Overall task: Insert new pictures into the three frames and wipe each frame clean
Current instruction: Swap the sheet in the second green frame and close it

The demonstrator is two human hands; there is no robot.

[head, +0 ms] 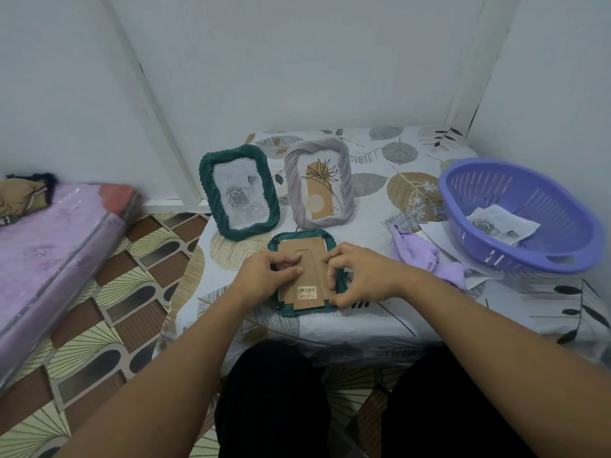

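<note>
Face-down green frame (pixel 302 276) near table's (pixel 380 325) front edge, left hand (pixel 269 276) pressing cardboard backing (pixel 305 259), right hand (pixel 358 276) pinching right rim; backing likely to shift if tabs missed.

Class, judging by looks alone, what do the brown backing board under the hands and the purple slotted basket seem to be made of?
Brown backing board: likely cardboard or fibreboard; matte, flat, with a barcode sticker.
Purple slotted basket: probably moulded plastic; smooth, uniform colour, slight sheen.
</note>
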